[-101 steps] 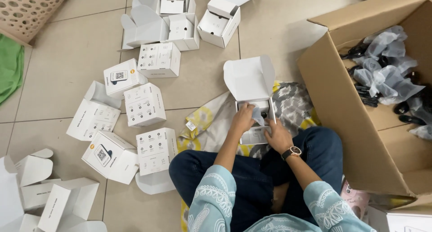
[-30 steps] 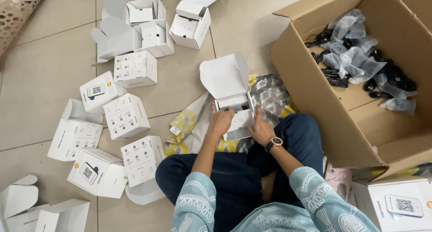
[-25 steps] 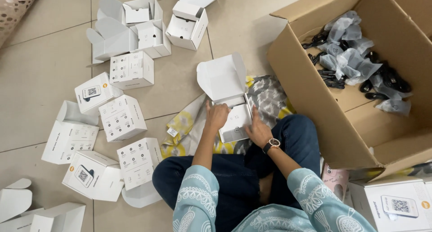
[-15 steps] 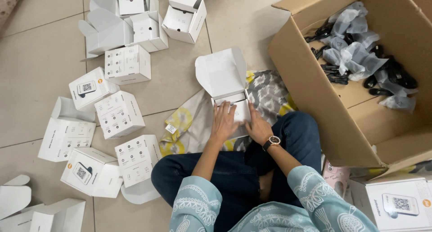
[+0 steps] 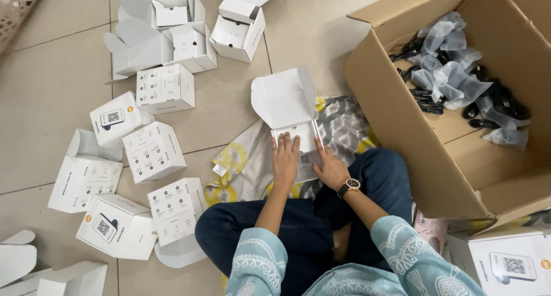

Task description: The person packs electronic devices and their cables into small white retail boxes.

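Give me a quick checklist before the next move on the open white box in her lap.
1. Lid of the open white box up and clear: ok.
2. Left hand flat on the box contents: ok.
3. Right hand steadying the box's right side: ok.
4. Insert fully seated: cannot tell, hands cover it.
5. Cardboard carton of bagged black parts within view at right: ok.
6. Closed white boxes clear of the lap: ok.

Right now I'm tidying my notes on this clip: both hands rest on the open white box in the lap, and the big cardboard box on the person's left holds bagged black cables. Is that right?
Not quite. The head view shows the cardboard box on the person's right, not left. The rest holds: the left hand and right hand rest on the open white box, and bagged black cables lie in the cardboard box.
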